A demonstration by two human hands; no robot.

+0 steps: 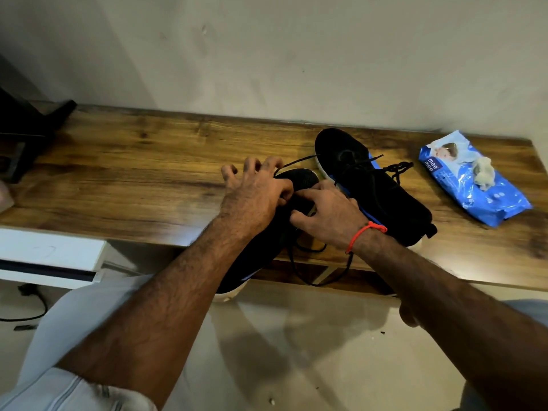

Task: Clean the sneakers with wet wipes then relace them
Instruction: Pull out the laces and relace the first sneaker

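Head view: left hand (pixel 255 192) and right hand (pixel 327 215) are meeting over the near sneaker (pixel 299 179) at the wooden table's (pixel 133 173) front edge, both pinching its black lace (pixel 296 161), left fingers splaying

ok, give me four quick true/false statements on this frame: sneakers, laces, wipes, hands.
1. Both hands, left hand and right hand, work on the near sneaker. True.
2. The far sneaker lies on the floor. False: it lies on the wooden table.
3. The wet wipes pack lies right of both sneakers, with a crumpled wipe on it. True.
4. The near sneaker's lace is fully tied. False: it hangs loose over the table edge.
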